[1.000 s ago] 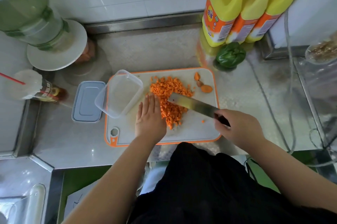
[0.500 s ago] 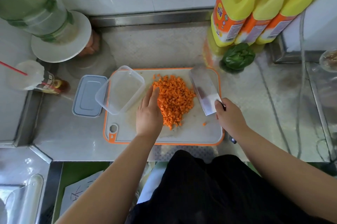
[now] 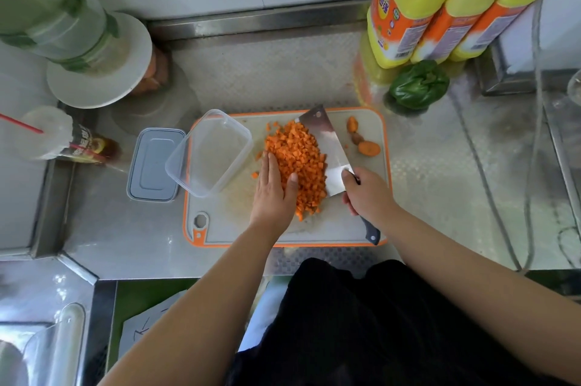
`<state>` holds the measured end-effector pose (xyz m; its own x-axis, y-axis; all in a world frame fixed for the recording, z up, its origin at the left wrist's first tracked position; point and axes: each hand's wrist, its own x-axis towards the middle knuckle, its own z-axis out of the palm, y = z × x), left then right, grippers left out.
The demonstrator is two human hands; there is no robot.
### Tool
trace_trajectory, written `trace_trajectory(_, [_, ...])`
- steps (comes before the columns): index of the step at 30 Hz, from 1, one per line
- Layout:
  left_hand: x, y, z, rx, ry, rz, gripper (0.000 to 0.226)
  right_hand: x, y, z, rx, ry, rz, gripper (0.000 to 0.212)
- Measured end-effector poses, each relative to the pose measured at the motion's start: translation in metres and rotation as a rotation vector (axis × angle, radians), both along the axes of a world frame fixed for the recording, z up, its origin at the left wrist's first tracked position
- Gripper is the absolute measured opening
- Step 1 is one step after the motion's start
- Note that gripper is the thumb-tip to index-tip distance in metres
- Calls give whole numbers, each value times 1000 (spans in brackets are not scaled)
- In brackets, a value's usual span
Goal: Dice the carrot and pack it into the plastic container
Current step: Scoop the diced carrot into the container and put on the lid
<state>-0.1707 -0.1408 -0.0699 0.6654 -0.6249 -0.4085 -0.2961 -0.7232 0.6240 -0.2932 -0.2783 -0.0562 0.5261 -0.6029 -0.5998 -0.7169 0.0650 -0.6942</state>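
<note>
Dice piled mid-board, loose and light, will scatter. Left hand flat against the pile; right hand wraps the cleaver handle, blade opposite. Scoop between blade and palm; container lies tilted, just left.

label print on yellow bottles and drink cup unreadable.

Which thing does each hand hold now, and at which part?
The right hand grips the cleaver at its handle. The left hand holds nothing.
</note>
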Motion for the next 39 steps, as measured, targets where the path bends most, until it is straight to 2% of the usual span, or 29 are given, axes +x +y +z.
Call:
trace_trajectory(3, [5, 3, 4, -3, 34, -23, 65, 8, 2, 4, 131, 0, -29, 25])
trace_trajectory(6, [8, 4, 7, -9, 55, -40, 63, 16, 7, 5, 226, 46, -38, 26])
trace_trajectory(11, [12, 10, 9, -50, 27, -25, 55, 16, 9, 10, 403, -5, -203, 26])
trace_trajectory(14, [12, 19, 11, -141, -77, 34, 45, 6, 7, 11, 446, -27, -258, 25])
trace_trajectory(17, [11, 30, 10, -319, -205, 78, 37, -5, 5, 13, 430, -35, -254, 28])
trace_trajectory(21, [27, 41, 12, -534, -533, -3, 23, -11, 8, 20, 418, -56, -250, 28])
trace_trajectory(23, [44, 48, 14, -521, -666, 27, 22, -9, 10, 27, 404, -59, -240, 27])
trace_trajectory(25, [68, 57, 14, -345, -727, 182, 29, -2, 14, 35, 386, -57, -221, 27])
trace_trajectory(27, [93, 66, 15, -159, -578, 339, 42, 7, 20, 42, 378, -67, -197, 28])
trace_trajectory(29, [116, 73, 16, -75, -358, 374, 47, 17, 26, 48, 390, -77, -169, 28])
trace_trajectory(30, [122, 78, 17, -71, -321, 355, 45, 23, 30, 51, 403, -79, -152, 27])
trace_trajectory(33, [119, 90, 28, -91, -322, 347, 38, 40, 40, 57, 431, -68, -98, 28])
trace_trajectory(37, [97, 102, 27, -68, -238, 389, 43, 63, 53, 62, 440, 2, -36, 21])
trace_trajectory(39, [88, 104, 29, -163, -311, 360, 49, 72, 56, 61, 419, 47, -3, 18])
